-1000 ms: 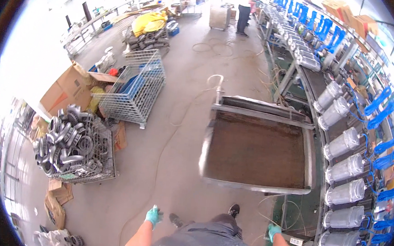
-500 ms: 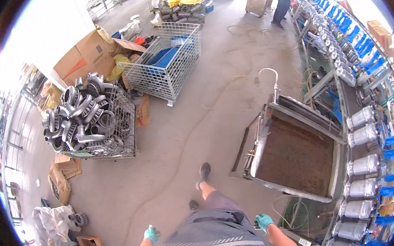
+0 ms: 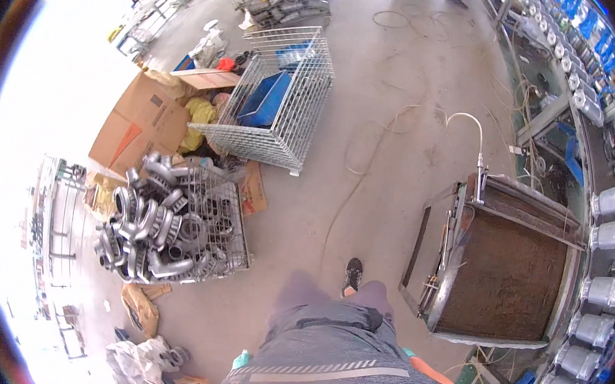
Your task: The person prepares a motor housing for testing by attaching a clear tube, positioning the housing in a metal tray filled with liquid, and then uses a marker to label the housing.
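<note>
Only a sliver of my left hand (image 3: pixel 241 360), in a green glove, shows at the left edge of my dark shirt. My right hand (image 3: pixel 408 352), gloved alike, is mostly covered by my body, with its bare forearm behind it. The fingers of both hands are hidden, so whether they hold anything does not show. Closest on the left is a wire cage (image 3: pixel 242 248) heaped with grey curved metal castings (image 3: pixel 150 223). On the right stands a metal-framed, tray-like table (image 3: pixel 503 279) with a brown, rusty-looking surface.
Farther off, another wire cage (image 3: pixel 306 112) contains a blue bin (image 3: pixel 265 101). A large cardboard box (image 3: pixel 144 114) leans beside it. A hose (image 3: pixel 334 216) trails along the floor. Silvery cylindrical parts (image 3: pixel 603 291) line the right-hand conveyor. White plastic bags (image 3: pixel 139 363) lie at lower left.
My view has shifted as I walk forward; the cages and the metal-framed table now appear lower and farther right. Both gloved hands, plainly visible before, are now largely hidden by my body.
</note>
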A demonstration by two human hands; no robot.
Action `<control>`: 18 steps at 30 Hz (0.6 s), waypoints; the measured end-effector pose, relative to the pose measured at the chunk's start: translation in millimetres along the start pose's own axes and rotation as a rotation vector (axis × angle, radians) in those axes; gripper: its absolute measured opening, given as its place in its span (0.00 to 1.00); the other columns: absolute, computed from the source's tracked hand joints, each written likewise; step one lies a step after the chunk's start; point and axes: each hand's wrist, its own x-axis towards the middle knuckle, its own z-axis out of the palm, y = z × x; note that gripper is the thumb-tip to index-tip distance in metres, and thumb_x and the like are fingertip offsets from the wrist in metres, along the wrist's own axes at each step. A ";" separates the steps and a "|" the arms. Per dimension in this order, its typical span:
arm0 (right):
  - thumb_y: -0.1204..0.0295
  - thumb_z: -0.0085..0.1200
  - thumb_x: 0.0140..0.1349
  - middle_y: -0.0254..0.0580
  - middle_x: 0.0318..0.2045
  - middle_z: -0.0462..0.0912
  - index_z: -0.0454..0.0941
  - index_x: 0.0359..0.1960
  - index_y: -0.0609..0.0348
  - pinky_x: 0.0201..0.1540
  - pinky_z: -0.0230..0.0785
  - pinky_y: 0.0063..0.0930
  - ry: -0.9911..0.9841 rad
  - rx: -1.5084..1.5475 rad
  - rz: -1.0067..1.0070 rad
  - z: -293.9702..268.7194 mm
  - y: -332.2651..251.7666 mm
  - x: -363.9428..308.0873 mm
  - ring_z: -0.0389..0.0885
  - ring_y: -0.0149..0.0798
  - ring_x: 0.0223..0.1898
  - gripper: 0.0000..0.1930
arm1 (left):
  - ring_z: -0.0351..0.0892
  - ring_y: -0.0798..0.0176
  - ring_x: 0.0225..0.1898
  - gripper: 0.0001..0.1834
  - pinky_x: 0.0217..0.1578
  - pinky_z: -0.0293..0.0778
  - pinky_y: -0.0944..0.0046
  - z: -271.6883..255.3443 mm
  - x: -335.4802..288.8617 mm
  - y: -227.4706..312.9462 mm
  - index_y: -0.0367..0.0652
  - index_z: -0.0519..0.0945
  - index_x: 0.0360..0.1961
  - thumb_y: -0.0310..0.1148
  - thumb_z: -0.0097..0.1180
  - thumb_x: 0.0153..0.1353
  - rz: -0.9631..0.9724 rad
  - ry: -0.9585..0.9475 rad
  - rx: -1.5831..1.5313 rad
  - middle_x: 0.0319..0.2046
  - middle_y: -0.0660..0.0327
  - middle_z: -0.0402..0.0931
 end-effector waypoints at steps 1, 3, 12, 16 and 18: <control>0.59 0.51 0.69 0.47 0.46 0.85 0.81 0.52 0.59 0.45 0.76 0.45 0.003 0.059 0.006 -1.1 -9.4 0.3 0.85 0.50 0.43 0.19 | 0.84 0.47 0.42 0.33 0.43 0.80 0.51 -18.9 21.1 28.7 0.35 0.72 0.62 0.56 0.38 0.75 0.028 -0.014 0.054 0.51 0.45 0.82; 0.59 0.51 0.69 0.48 0.48 0.85 0.81 0.53 0.59 0.47 0.75 0.45 -0.001 0.115 0.000 -6.4 -34.4 4.8 0.85 0.51 0.44 0.19 | 0.84 0.47 0.42 0.33 0.44 0.80 0.52 -51.0 53.5 76.4 0.35 0.73 0.62 0.56 0.39 0.75 0.058 0.000 0.071 0.51 0.45 0.82; 0.59 0.50 0.68 0.50 0.53 0.84 0.81 0.55 0.59 0.53 0.72 0.47 0.186 0.337 0.122 -65.5 -158.5 33.7 0.84 0.55 0.50 0.22 | 0.80 0.59 0.30 0.24 0.28 0.78 0.59 -107.9 231.4 492.1 0.41 0.74 0.55 0.52 0.46 0.75 -0.004 -0.056 -0.343 0.42 0.54 0.82; 0.54 0.51 0.66 0.52 0.52 0.85 0.83 0.53 0.57 0.55 0.73 0.45 0.279 0.325 0.186 -106.0 -243.2 33.9 0.83 0.56 0.51 0.23 | 0.80 0.62 0.31 0.25 0.30 0.78 0.61 -117.8 308.0 687.5 0.44 0.75 0.53 0.56 0.45 0.74 0.172 -0.082 -0.241 0.40 0.58 0.82; 0.52 0.51 0.64 0.53 0.52 0.85 0.83 0.53 0.56 0.56 0.73 0.45 0.294 0.298 0.215 -116.9 -279.1 32.9 0.83 0.56 0.53 0.25 | 0.80 0.63 0.32 0.25 0.32 0.78 0.60 -127.9 338.1 771.5 0.45 0.75 0.52 0.56 0.47 0.74 0.208 -0.174 -0.196 0.39 0.59 0.82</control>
